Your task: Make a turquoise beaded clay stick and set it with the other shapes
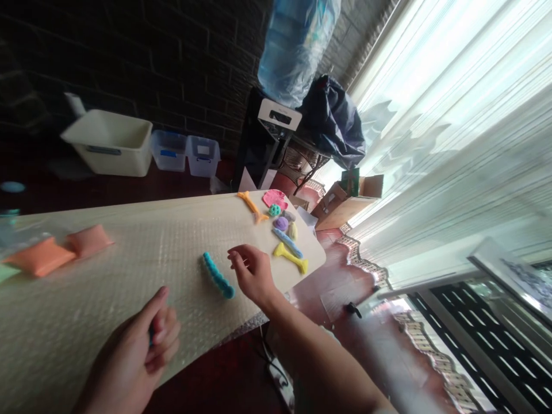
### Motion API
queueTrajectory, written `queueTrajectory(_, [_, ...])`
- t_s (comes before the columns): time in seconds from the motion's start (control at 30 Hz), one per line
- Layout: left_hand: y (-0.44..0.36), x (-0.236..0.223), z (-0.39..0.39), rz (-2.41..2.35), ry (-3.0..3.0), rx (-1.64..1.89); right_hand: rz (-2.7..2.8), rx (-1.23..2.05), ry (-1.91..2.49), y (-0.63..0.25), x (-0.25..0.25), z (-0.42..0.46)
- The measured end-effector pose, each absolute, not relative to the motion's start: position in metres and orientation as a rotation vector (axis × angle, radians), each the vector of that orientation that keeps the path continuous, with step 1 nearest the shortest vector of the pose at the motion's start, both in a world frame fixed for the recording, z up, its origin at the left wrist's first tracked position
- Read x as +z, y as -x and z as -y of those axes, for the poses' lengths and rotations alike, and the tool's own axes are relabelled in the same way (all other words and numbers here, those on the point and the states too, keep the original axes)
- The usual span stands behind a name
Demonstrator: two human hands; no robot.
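Observation:
A teal, caterpillar-like strip of modelling clay (218,276) with a bumpy surface lies on the bubble-wrapped table. Just right of it, apart from the strip, is my right hand (254,270), its thumb and fingertips drawn together in a pinch. Whatever those fingertips hold, if anything, is too small to tell. My left hand (144,339) is closed in the near left part of the view, thumb pointing up. A small teal piece of clay (150,336) shows between its curled fingers, mostly hidden.
Shaped clay pieces sit at the table's far right: an orange bone (252,207), a pink piece (275,199), a purple one (280,223), a blue bar (288,242) and a yellow bone (291,257). Orange packets (43,257) lie left. Beyond stand bins (116,164) and a water dispenser (279,115).

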State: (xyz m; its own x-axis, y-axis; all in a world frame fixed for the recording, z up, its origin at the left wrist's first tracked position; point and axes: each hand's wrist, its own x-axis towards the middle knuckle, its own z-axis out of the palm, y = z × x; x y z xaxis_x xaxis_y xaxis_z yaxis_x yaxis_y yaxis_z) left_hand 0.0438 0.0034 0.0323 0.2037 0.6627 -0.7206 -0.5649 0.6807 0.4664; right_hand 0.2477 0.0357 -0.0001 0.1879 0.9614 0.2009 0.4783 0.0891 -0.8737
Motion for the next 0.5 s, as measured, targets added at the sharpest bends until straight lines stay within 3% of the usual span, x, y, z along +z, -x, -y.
queueTrajectory(0.2, [-0.042, 0.031, -0.002, -0.998, -0.116, 0.884, 1.465, 0.583, 1.668, -0.271, -0.002, -0.028])
queueTrajectory(0.5, [-0.041, 0.029, -0.003, -0.847, -0.404, 0.974, 1.524, 0.782, 1.704, -0.282, 0.012, -0.034])
